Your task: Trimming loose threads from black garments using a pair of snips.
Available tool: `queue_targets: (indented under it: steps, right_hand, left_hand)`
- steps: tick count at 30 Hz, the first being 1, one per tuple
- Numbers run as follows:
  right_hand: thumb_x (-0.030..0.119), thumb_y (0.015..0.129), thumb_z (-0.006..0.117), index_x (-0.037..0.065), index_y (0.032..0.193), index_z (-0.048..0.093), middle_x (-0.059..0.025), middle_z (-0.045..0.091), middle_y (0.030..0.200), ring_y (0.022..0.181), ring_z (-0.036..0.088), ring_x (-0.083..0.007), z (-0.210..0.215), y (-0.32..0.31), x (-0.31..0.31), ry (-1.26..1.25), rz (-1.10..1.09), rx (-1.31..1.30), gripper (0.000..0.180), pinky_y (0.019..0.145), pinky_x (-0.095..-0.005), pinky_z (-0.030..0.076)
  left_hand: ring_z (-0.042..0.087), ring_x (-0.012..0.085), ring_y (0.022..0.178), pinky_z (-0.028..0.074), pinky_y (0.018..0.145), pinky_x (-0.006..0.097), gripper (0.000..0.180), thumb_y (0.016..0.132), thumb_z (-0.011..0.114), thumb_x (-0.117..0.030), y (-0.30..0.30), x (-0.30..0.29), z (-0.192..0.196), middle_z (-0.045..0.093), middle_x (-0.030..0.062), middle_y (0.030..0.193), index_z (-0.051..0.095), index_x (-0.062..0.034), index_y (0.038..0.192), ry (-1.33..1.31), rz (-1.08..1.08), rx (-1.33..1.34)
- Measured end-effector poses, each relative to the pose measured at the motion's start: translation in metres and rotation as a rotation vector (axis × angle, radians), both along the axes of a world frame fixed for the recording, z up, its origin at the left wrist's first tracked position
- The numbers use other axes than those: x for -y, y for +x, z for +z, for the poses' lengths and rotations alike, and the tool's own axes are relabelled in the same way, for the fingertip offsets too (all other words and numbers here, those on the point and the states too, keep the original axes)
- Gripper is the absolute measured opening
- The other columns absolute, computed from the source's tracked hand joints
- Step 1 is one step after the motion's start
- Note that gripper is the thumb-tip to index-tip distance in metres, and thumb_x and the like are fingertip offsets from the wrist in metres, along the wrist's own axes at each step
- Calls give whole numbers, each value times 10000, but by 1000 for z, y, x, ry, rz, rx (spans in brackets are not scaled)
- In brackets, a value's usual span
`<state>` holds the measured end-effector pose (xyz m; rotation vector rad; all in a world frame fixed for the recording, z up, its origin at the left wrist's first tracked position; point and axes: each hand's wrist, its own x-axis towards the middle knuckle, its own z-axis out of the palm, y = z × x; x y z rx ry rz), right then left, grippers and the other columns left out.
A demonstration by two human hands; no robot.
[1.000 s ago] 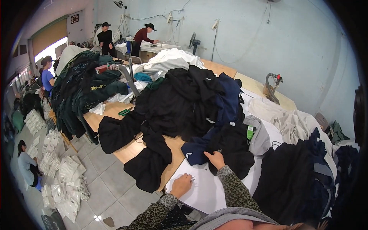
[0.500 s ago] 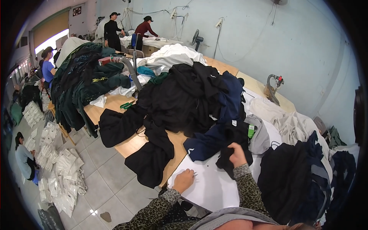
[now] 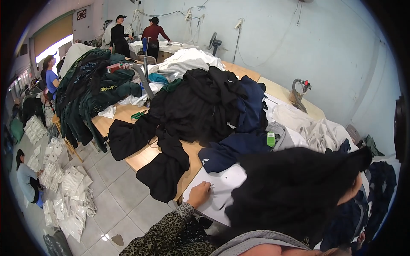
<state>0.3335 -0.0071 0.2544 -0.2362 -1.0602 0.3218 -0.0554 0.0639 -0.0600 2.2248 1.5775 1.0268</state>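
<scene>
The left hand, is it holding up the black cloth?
No, the left hand lies flat on the white sheet, while the black garment is raised on the other side.

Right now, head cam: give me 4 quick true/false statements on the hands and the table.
1. The left hand rests on a white sheet. True.
2. The right hand lifts a white garment. False: it lifts a black garment.
3. The wooden table carries a heap of dark clothes. True.
4. The left hand grips a pair of scissors. False: it lies flat on the sheet, holding nothing.
</scene>
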Motion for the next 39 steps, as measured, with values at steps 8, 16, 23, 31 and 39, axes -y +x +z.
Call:
queue_targets:
  steps: [8, 16, 23, 31, 39]
  right_hand:
    - [91, 896, 512, -39, 1190, 523, -167, 559, 1209, 1107, 539, -221, -8, -50, -10, -451, -586, -159, 321, 1005, -329, 377]
    - [99, 853, 555, 59, 1113, 576, -20, 637, 970, 836, 625, -131, 52, -130, -55, -450, 484, -262, 264, 759, -259, 509]
    - [118, 899, 486, 31, 1162, 547, -75, 636, 1081, 995, 622, -208, -4, -88, -8, -376, 367, -498, 284, 908, -352, 492]
    - [34, 762, 658, -62, 1354, 291, -184, 317, 1344, 1209, 386, -281, -314, -90, 33, -1334, -345, -288, 704, 1000, -359, 345]
    - [20, 743, 642, 18, 1063, 582, -138, 479, 1183, 1183, 389, -323, -261, -130, 39, -1010, -670, 630, 326, 996, -407, 323]
  left_hand:
    - [599, 319, 701, 488, 583, 424, 144, 778, 612, -161, 7, -6, 3, 568, 110, 823, 550, -71, 873, 27, 10, -33]
    - [601, 325, 698, 487, 603, 414, 165, 774, 615, -102, -2, -3, -5, 587, 124, 846, 575, -59, 928, 38, 75, 56]
    - [579, 271, 650, 471, 593, 357, 136, 786, 592, -16, -2, -2, -14, 577, 140, 796, 585, -24, 921, 139, 211, 343]
    - [557, 307, 665, 450, 593, 382, 101, 799, 596, -31, 4, -12, -7, 558, 146, 768, 584, -13, 898, 113, 145, 326]
    - [545, 268, 623, 448, 561, 346, 115, 795, 603, -13, 1, -8, -11, 547, 125, 769, 577, -12, 906, 101, 161, 297]
